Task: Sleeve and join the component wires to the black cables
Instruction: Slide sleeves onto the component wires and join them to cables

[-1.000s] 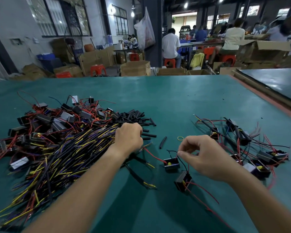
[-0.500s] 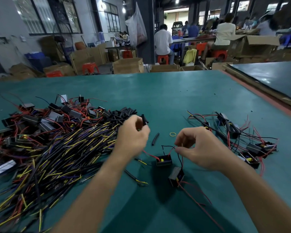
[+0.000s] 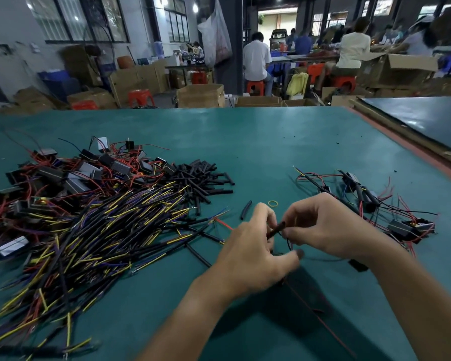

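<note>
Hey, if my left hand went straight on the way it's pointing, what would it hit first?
Probably the right hand, pinching a wire: the left hand, pinching a sleeve, points forward-right at it, though depth is unclear.

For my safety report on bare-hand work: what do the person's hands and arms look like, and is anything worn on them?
The left forearm and right forearm are bare to the frame edge, with no sleeve in view. The left hand and right hand wear no gloves; no ring, watch or bracelet shows.
</note>
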Tool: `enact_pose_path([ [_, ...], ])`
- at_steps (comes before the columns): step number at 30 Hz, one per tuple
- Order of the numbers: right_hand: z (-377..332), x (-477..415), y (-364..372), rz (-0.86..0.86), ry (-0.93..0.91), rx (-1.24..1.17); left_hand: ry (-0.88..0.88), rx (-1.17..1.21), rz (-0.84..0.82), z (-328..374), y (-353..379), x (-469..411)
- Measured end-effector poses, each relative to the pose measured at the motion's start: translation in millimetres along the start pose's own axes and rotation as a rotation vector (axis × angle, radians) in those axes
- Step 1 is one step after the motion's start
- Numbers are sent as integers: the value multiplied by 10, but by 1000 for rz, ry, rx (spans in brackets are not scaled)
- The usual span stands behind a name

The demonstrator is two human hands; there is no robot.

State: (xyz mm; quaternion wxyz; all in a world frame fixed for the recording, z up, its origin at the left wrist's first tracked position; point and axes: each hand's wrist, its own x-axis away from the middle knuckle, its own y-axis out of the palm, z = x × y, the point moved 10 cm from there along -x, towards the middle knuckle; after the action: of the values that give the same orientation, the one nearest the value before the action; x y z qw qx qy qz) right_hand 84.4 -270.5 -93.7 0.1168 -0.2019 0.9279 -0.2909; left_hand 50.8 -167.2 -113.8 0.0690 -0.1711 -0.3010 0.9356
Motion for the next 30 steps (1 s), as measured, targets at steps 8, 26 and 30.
enact_pose_path([
  [8, -9, 9, 25, -23, -23, -94, -61, 60, 29, -191, 4, -96],
  [26, -199, 24, 137, 20, -145, -129, -68, 195, -8, -227, -4, -123],
  [30, -313, 31, 85, 141, -210, -183, -46, 222, 22, -219, 6, -138],
])
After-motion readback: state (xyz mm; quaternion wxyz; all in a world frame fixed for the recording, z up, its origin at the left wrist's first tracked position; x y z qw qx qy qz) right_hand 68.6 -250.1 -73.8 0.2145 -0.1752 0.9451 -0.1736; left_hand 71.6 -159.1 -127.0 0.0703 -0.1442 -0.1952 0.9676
